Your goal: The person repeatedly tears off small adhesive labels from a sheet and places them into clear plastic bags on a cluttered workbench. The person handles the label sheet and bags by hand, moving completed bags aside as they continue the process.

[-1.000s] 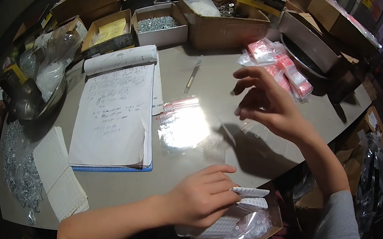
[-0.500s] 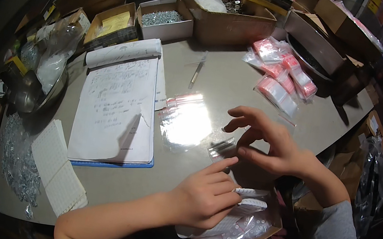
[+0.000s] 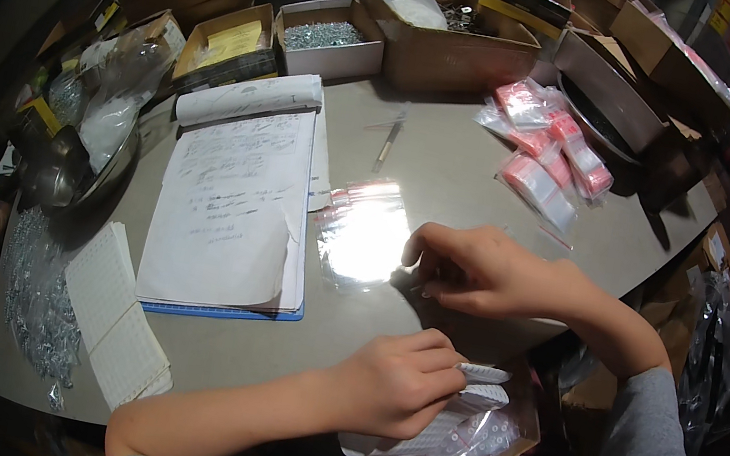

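Observation:
My right hand (image 3: 483, 272) is above the table with its fingers curled down beside a stack of clear zip bags (image 3: 363, 237) that glares under the light. Whatever its fingertips hold, if anything, is too small or hidden to name. Lower down, my left hand (image 3: 402, 384) is closed, its fingertips at the edge of some folded white printed sheets (image 3: 485, 389). These sheets lie over an open cardboard box (image 3: 527, 429) at my lap. In the box, a clear bag of small white rings (image 3: 480, 438) shows beside my left hand.
An open notepad on a blue clipboard (image 3: 233, 206) lies left of the bags, with a pen (image 3: 386, 147) beyond. Red-topped bag bundles (image 3: 547, 152) sit at the far right. Boxes of hardware (image 3: 329, 37) line the back. Loose metal parts (image 3: 42, 309) and a small notebook (image 3: 119, 312) lie left.
My right hand has come down and left toward the clear bags, its fingers curling in and covering a small clear packet. My left index finger, stretched out before, has drawn back.

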Demonstrator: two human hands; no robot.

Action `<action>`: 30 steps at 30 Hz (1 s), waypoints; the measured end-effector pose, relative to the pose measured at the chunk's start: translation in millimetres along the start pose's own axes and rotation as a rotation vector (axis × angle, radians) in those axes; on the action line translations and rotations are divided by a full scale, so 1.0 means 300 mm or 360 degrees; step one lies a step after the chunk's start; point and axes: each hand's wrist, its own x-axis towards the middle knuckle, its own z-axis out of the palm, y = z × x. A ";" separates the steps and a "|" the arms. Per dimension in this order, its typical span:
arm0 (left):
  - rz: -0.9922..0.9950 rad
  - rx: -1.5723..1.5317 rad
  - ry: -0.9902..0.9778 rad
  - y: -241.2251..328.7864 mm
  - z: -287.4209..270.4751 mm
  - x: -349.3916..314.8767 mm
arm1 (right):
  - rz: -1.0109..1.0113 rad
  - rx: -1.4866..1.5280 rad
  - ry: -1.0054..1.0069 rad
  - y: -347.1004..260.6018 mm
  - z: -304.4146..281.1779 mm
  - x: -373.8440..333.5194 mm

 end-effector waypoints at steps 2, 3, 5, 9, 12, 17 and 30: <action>-0.0016 -0.0010 -0.0007 -0.003 0.003 -0.005 | -0.0034 -0.0262 0.0015 -0.011 0.023 0.004; -0.0018 -0.0020 -0.0013 -0.003 0.005 -0.005 | -0.0072 -0.0436 0.0043 -0.017 0.041 -0.004; -0.0078 0.0031 -0.0091 0.004 0.001 -0.011 | -0.0255 -0.0839 0.0117 -0.022 0.076 -0.015; -0.0113 0.0058 -0.0113 0.010 0.001 -0.008 | -0.0274 -0.1109 0.0274 -0.029 0.095 -0.017; -0.0091 0.0002 0.0003 0.012 0.006 -0.002 | -0.0072 -0.0941 0.0455 0.003 0.048 0.006; -0.0049 -0.0004 0.0019 0.001 0.013 -0.004 | -0.0065 -0.0400 0.0555 0.064 -0.086 0.116; -0.0080 -0.0082 0.0015 -0.016 0.031 -0.023 | -0.0298 -0.1525 0.0702 0.314 -0.167 0.504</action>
